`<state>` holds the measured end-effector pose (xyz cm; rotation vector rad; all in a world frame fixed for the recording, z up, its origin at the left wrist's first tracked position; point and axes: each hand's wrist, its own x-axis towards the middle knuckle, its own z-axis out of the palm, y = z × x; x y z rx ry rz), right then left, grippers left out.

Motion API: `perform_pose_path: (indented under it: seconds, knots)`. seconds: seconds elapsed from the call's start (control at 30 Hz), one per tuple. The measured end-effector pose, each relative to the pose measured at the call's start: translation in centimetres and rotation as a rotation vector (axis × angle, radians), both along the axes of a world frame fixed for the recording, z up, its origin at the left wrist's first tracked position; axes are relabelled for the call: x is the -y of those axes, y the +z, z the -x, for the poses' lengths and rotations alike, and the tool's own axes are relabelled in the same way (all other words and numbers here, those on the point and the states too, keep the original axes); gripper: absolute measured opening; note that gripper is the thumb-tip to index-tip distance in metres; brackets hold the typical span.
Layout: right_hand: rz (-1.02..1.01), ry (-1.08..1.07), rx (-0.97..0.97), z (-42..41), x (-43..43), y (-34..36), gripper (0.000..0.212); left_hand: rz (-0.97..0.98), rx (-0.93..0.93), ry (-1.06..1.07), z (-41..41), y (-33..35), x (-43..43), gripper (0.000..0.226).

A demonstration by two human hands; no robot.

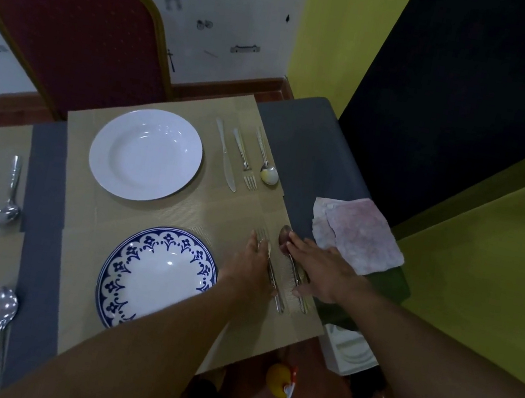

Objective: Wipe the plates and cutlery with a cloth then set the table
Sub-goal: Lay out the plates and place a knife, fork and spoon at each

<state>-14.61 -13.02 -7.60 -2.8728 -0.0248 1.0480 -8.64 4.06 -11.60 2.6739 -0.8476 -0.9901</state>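
yellow walls hem a grey desk point(315, 145) where, right of the blue-rimmed plate point(156, 276), a thin, stiff, slippery fork point(268, 267) and spoon point(293, 266) lie under the flat, open left hand point(254, 268) and right hand point(322, 271), best pinched mid-handle, pink cloth point(357, 237) just beyond.

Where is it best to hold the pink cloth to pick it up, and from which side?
Pinch the pink cloth at its near corner, which overhangs the dark table edge. Come from the right with the right hand, already beside it; the cloth lies flat elsewhere.
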Motion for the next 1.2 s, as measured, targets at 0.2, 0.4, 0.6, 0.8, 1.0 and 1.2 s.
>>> perform_pose_path:
  seconds: [0.2, 0.4, 0.6, 0.8, 1.0, 1.2]
  knots:
    - [-0.035, -0.008, 0.013, 0.4, 0.2, 0.5, 0.103, 0.007, -0.039, 0.019, 0.0, 0.2, 0.0, 0.120]
    - [-0.062, -0.055, 0.073, 0.7, 0.5, 0.1, 0.110, 0.057, -0.094, 0.042, -0.4, 1.5, -0.6, 0.112]
    - [-0.039, -0.070, 0.069, -0.3, -0.9, 1.1, 0.098, 0.116, -0.088, 0.044, -1.0, 4.3, -2.0, 0.094]
    - [-0.065, -0.075, 0.121, -2.2, -2.8, 1.3, 0.086, 0.147, 0.045, 0.016, -2.9, 5.9, -5.3, 0.075]
    - [-0.131, -0.075, 0.237, -5.3, -7.5, 2.4, 0.078, 0.160, 0.170, 0.099, -5.7, 7.5, -12.6, 0.055]
    - [-0.240, 0.005, 0.347, -9.6, -15.4, 3.4, 0.064, 0.094, 0.238, 0.245, -8.0, 8.1, -22.2, 0.053]
